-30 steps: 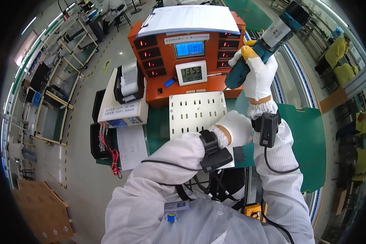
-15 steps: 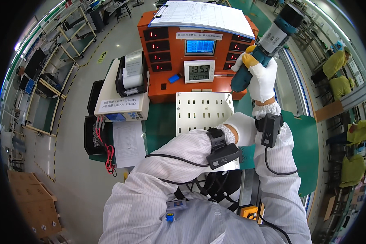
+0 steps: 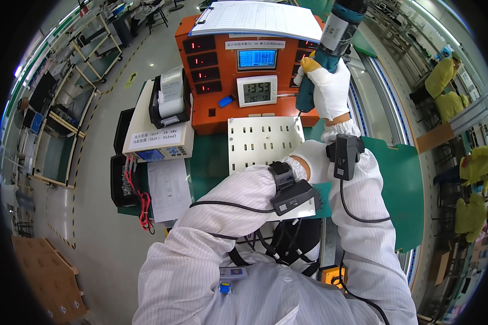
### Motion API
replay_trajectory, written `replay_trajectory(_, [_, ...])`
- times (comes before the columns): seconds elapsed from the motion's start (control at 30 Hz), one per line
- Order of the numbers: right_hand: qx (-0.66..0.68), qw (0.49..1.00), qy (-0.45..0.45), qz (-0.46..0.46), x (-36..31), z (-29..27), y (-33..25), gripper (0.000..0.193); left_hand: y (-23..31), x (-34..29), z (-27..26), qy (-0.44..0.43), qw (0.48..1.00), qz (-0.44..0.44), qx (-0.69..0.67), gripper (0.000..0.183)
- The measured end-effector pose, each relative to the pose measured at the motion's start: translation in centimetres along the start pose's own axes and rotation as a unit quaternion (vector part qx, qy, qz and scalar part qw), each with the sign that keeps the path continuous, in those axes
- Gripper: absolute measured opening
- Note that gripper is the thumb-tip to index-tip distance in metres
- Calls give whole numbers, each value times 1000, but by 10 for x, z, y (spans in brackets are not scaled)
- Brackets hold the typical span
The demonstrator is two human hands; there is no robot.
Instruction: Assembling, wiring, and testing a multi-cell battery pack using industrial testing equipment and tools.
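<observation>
My right hand [image 3: 332, 89], in a white glove with yellow fingertips, is closed around a teal and black power screwdriver [image 3: 339, 32]. The thin bit of the tool points down at the far right corner of a pale slotted plate [image 3: 263, 154]; whether it touches a screw there is too small to tell. My left hand [image 3: 313, 157], also in a white glove, lies by the plate's right edge, close to my right wrist. Its fingers are hidden from view. Both wrists carry black strapped devices with cables.
Behind the plate stands an orange tester [image 3: 209, 116] with red displays, a small clock [image 3: 257, 91] and a clipboard [image 3: 260, 19] on top. Left of it, a label printer [image 3: 171, 97] rests on a meter [image 3: 162, 143] with red leads. A paper sheet [image 3: 169, 184] lies on the green mat [image 3: 387, 195].
The screwdriver has swung more upright, its rear end moving left, while the bit stays by the plate's far right corner. The whole view has shifted slightly.
</observation>
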State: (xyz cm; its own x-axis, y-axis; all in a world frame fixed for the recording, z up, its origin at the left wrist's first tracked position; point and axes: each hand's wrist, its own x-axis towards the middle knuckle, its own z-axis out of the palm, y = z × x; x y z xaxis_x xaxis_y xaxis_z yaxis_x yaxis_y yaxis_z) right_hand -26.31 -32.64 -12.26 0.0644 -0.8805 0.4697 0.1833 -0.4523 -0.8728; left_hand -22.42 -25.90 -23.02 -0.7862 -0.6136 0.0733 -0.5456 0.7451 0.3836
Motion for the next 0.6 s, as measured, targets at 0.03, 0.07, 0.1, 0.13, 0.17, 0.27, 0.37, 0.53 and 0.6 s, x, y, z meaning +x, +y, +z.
replay_trajectory(0.03, [12, 1000, -2, 16, 1, 3, 1, 29, -7, 1, 10, 28, 1000, 11, -4, 28])
replay_trajectory(0.07, [13, 1000, -2, 16, 2, 4, 0, 29, -10, 0, 15, 56, 998, 24, -8, 27])
replay_trajectory(0.1, [4, 1000, -4, 15, 2, 6, 0, 29, -14, -1, 19, 85, 995, 38, -32, 26])
replay_trajectory(0.13, [-5, 1000, -8, 15, 2, 8, -1, 30, -17, 0, 23, 85, 995, 36, -31, 26])
replay_trajectory(0.17, [-28, 999, 1, 18, 1, 3, -2, 31, -11, 2, 15, 49, 998, 18, -30, 27])
replay_trajectory(0.27, [-1, 1000, 8, 20, 1, 3, -1, 30, -5, -2, 5, 29, 999, 0, -26, 27])
replay_trajectory(0.37, [2, 1000, 17, 16, 1, 3, 0, 29, 0, -5, -5, 33, 999, -3, -26, 27])
replay_trajectory(0.53, [7, 999, 28, 19, -1, 5, 0, 27, -2, -7, -3, 47, 997, -11, -59, 30])
replay_trajectory(0.6, [1, 999, 31, 22, -1, 7, -1, 27, -7, -4, 3, 36, 999, 10, -27, 32])
